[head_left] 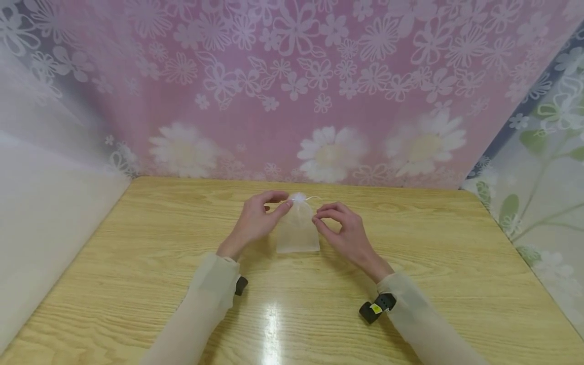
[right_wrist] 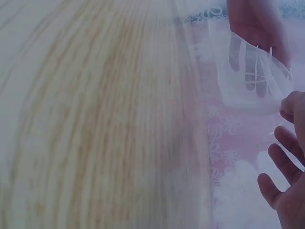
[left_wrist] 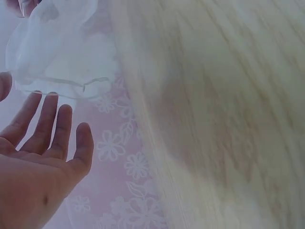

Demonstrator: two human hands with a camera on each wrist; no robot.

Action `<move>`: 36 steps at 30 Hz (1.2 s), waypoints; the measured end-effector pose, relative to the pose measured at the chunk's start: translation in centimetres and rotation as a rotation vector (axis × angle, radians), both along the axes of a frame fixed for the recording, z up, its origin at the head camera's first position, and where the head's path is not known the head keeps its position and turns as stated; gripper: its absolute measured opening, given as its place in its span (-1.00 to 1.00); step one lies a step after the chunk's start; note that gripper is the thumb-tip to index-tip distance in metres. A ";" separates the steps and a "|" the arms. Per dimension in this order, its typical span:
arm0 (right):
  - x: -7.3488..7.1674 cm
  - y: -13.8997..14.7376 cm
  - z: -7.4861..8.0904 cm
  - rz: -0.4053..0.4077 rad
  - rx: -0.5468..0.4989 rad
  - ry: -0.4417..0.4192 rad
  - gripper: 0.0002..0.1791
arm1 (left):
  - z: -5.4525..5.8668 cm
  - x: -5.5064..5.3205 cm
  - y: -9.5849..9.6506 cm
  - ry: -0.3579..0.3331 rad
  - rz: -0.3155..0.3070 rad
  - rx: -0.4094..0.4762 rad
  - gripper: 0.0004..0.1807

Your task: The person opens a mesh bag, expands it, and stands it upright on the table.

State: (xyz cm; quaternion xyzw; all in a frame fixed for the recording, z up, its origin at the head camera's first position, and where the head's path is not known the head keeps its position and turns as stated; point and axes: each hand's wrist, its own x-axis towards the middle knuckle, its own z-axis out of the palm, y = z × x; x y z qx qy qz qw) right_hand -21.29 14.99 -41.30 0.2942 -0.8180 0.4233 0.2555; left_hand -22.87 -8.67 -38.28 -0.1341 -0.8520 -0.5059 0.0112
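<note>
Between the two hands is a small, sheer white drawstring pouch, its neck gathered and a thin cord sticking out to the right. My left hand is at the upper left of it, thumb and index fingertips right at the neck. Seen from the left wrist, the left fingers are spread and nearly straight, their tips touching the pouch's edge by the cord. Thumb and index finger of my right hand pinch the pouch's right side; its other fingers stand apart from it in the right wrist view.
The hands work over the far half of a wood-grain table. Behind it hangs a pink flowered curtain, with pale cloth on the left and leaf-patterned cloth on the right. Each wrist wears a black camera.
</note>
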 end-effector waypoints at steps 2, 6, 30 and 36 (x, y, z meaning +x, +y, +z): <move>0.1 0.0 0.0 0.007 -0.001 0.039 -0.90 | 0.1 0.1 0.1 -0.012 0.009 0.014 -0.57; 0.3 -0.1 0.0 0.019 -0.002 0.098 -0.86 | 0.3 0.2 0.4 -0.024 0.019 0.036 -0.61; 0.9 0.5 0.5 0.055 -0.046 0.016 -0.87 | 0.5 1.1 0.6 -0.017 -0.013 0.168 -0.73; 1.3 0.9 1.2 0.055 -0.067 -0.030 -0.83 | 0.7 1.5 0.5 0.004 -0.017 0.170 -0.75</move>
